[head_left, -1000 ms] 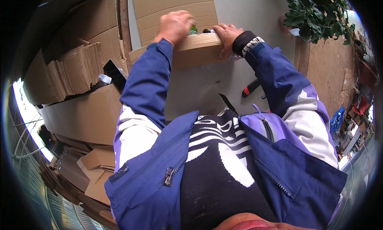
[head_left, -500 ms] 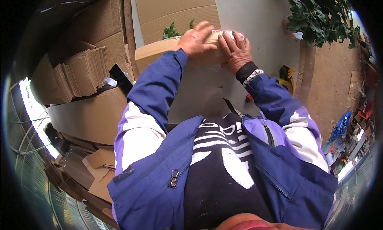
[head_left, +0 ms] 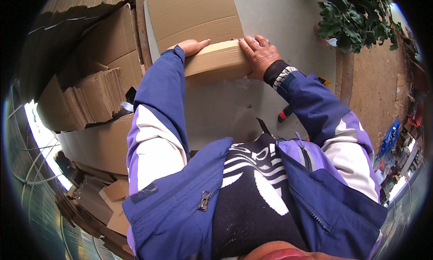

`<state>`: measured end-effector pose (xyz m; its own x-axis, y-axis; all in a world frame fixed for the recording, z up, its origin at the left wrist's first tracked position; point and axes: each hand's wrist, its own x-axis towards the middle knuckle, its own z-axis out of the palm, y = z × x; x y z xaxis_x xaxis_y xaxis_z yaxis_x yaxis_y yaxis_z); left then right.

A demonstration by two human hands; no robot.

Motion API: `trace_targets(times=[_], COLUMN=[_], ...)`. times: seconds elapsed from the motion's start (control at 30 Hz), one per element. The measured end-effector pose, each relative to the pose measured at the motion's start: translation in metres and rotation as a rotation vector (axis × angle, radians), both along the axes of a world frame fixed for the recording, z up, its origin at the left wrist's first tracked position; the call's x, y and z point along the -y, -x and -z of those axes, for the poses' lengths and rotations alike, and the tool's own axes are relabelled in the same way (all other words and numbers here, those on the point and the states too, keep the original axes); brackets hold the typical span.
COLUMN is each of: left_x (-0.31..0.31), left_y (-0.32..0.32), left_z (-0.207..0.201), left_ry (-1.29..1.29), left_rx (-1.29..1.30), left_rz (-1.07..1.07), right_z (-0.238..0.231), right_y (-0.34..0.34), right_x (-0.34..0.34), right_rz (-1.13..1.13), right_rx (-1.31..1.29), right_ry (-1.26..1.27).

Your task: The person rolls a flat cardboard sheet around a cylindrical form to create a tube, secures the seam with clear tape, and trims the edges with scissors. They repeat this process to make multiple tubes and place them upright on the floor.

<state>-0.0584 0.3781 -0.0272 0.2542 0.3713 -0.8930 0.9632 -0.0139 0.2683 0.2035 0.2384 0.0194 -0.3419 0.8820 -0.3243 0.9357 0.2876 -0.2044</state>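
Note:
Both my hands are on a long, narrow cardboard box (head_left: pixel 218 64) over the grey tabletop. Its brown side faces me, and a paler yellowish strip runs along its top. My left hand (head_left: pixel 194 46) grips the left end, thumb lying along the top and the other fingers hidden behind. At the right end, my right hand (head_left: pixel 260 55) curls its fingers over the top corner. The box's far side and whatever is inside cannot be seen.
A flat cardboard sheet (head_left: pixel 194 14) lies beyond the box. Stacked folded cartons (head_left: pixel 97 95) fill the left side. To the right are a leafy green plant (head_left: pixel 354 23), a red-and-black tool (head_left: pixel 285 114) and a yellow-and-black item (head_left: pixel 324 82) partly behind my sleeve.
My left hand has moved from the top of the box, left and down to its left end. Green leaves seen behind the box are no longer visible. My right hand stays at the right end.

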Motion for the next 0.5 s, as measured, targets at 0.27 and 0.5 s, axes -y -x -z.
trace_targets(times=[0.27, 0.5], left_x=[-0.018, -0.032], left_y=[0.007, 0.019], left_z=[0.036, 0.055], left_ry=[0.007, -0.013], left_rx=[0.06, -0.031], left_rz=[0.035, 0.084], right_z=[-0.015, -0.009], right_y=[0.004, 0.0], right_x=[-0.049, -0.065], right_rz=[-0.027, -0.058], right_rx=[0.002, -0.023], right_ry=[0.21, 0.24])
